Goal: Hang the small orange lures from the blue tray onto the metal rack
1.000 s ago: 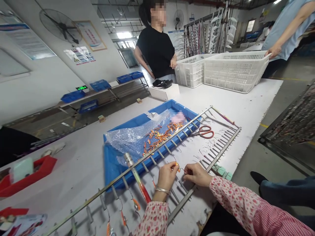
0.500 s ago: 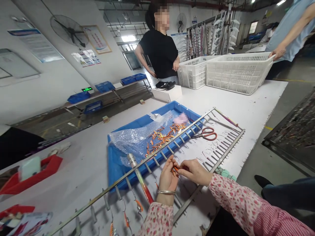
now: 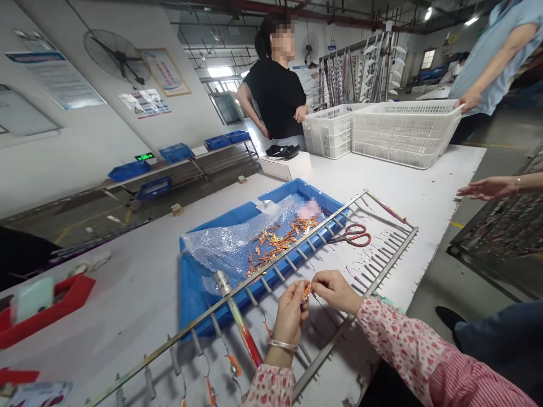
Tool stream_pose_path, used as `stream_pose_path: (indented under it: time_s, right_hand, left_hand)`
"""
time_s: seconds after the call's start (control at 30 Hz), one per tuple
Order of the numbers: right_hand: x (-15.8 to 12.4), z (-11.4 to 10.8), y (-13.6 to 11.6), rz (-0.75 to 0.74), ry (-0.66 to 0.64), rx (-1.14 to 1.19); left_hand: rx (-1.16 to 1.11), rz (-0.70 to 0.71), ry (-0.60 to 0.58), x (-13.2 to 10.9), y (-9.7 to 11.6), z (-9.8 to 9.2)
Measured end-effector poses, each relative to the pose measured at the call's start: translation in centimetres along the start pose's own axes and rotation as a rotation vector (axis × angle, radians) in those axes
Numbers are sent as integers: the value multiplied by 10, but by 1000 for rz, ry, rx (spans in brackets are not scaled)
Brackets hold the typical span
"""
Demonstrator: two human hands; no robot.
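Observation:
My left hand (image 3: 291, 312) and my right hand (image 3: 335, 289) meet over a long metal rack (image 3: 384, 260) with pegs and wire hooks. Both pinch one small orange lure (image 3: 306, 292) between their fingertips. A silver bangle sits on my left wrist. Just beyond the rack lies a blue tray (image 3: 192, 288) lined with bubble wrap and holding several more orange lures (image 3: 274, 244). A few orange lures (image 3: 232, 365) hang from the rack's hooks at the lower left. A red-and-silver pen-like tool (image 3: 237, 320) rests across the rack.
Red-handled scissors (image 3: 355, 234) lie on the white table by the rack. White baskets (image 3: 405, 130) stand at the far end, a person in black behind them, another in blue touching one. Someone's hand (image 3: 481, 188) reaches in at right. A red tray (image 3: 65, 294) sits left.
My hands have lifted slightly and drawn together on the orange lure. A hand has come into view at the right edge. The view shifted a little.

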State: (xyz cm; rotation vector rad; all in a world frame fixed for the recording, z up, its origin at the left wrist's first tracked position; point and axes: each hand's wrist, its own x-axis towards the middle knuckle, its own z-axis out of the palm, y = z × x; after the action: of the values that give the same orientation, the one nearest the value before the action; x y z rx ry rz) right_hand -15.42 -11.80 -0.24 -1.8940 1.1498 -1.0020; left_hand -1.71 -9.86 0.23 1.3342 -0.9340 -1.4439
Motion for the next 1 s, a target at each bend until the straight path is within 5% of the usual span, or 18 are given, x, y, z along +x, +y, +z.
stream_pose_path:
  time_s: [0.2,0.3,0.37,0.47,0.77,1.0]
  right_hand:
    - [20,-26,18,-17,-218,60]
    - [45,-33,26,-41,-107,-76]
    - [64,-31,30,-58,-29,-196]
    - [87,-21,34,-73,-138,-272]
    - [97,-5,51,218,-197,325]
    - [97,-4,49,236,-179,309]
  left_hand:
    - [693,303,-150,10,17,-12]
    - [847,334,-61,20,21,-12]
    - [903,360,7,27,21,-10]
    - [947,363,65,37,16,-4]
    - [972,349,93,42,5,-4]
    - [980,364,34,39,8,1]
